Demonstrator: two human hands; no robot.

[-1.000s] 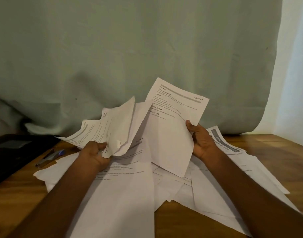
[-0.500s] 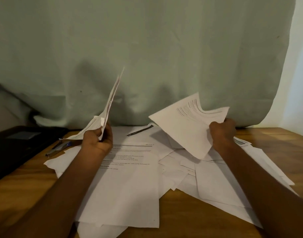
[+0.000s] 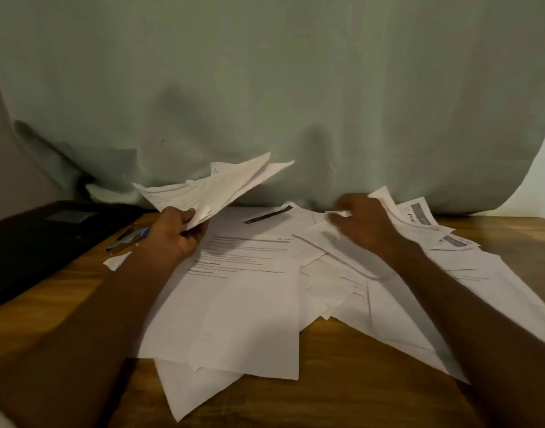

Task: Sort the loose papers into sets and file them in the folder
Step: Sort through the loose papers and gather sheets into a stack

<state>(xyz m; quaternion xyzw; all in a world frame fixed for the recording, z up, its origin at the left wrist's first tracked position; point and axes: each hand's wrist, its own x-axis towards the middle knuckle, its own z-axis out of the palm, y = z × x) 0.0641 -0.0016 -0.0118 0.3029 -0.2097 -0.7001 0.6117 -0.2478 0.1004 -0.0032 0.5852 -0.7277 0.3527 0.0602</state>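
1. It looks like a home desk corner set up for paperwork.
2. A wooden bench [image 3: 342,375] carries a spread of printed papers [image 3: 249,304].
3. A pale green cloth [image 3: 265,88] hangs as a backdrop behind it, with a plain wall [image 3: 543,180] showing at its right edge.
4. A pen [image 3: 129,237] and a black folder [image 3: 42,242] lie at the left.

Dim, soft, motion-blurred right hand [image 3: 362,225]
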